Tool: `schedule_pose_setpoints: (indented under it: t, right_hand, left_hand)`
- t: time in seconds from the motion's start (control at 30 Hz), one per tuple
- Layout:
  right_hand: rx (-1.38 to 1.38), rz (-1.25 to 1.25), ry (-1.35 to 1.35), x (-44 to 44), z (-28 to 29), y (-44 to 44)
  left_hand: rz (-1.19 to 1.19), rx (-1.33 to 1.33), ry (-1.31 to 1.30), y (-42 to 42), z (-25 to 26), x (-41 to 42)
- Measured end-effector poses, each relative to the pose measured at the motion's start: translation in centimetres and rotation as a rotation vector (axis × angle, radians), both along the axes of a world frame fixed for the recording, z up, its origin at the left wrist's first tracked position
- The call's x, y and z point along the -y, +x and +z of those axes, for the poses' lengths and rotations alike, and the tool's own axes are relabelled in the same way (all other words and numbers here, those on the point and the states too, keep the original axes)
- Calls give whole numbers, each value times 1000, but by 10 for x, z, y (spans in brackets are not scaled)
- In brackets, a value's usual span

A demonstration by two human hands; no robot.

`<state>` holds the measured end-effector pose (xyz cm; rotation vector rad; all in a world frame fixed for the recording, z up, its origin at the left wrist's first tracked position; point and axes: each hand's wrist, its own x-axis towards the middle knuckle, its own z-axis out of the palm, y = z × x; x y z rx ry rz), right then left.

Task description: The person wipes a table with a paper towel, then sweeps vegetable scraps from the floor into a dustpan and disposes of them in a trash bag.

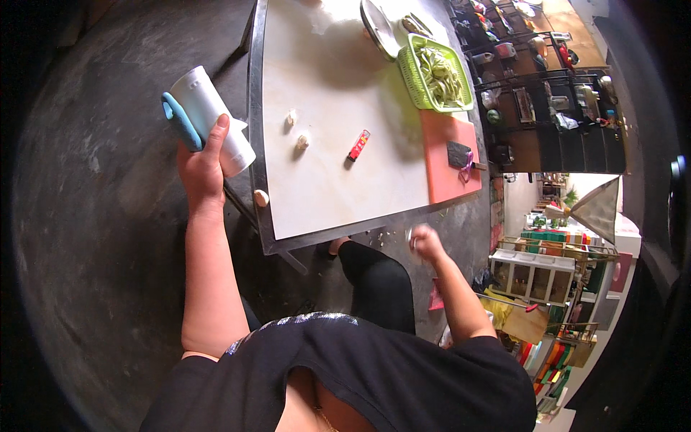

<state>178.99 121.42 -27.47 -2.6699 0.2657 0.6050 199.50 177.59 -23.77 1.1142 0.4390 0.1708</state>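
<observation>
In my left hand (pixel 204 162) is a white cylindrical vessel (pixel 208 108) with a blue handle (pixel 182 123). It is tilted beside the table's left edge, my thumb lying along its side. My right hand (pixel 426 243) hangs off the table's near edge, fingers curled and blurred; something pale shows at them, too smeared to name. On the white tabletop (pixel 334 200) lie a red lighter (pixel 359 146) and two garlic pieces, one whitish (pixel 291 117) and one browner (pixel 302 142). Another pale piece (pixel 261 197), likely garlic, rests on the metal rim near my left wrist.
A green plastic basket (pixel 408 81) holds sliced pale-green vegetables (pixel 442 78). Next to it, an orange cutting board (pixel 445 183) bears a dark cleaver blade (pixel 459 155) and a purple-handled tool (pixel 466 170). A round metal-rimmed dish (pixel 379 27) stands farther back. Loaded shelves (pixel 540 102) line the right.
</observation>
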Motion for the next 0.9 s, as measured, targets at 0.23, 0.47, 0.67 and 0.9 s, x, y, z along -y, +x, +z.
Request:
schedule_pose_setpoints:
  t: [0.23, 0.47, 0.67, 0.9]
  right_hand:
    - [239, -732, 1319, -110, 109, 58]
    - [809, -187, -591, -112, 22, 147]
    - [828, -171, -292, -160, -3, 179]
    - [743, -273, -331, -164, -2, 319]
  left_hand:
    - [54, 2, 52, -7, -6, -12]
    - [40, 35, 39, -5, 2, -8]
    - [114, -1, 62, 1, -4, -14]
    - [110, -38, 13, 6, -3, -16]
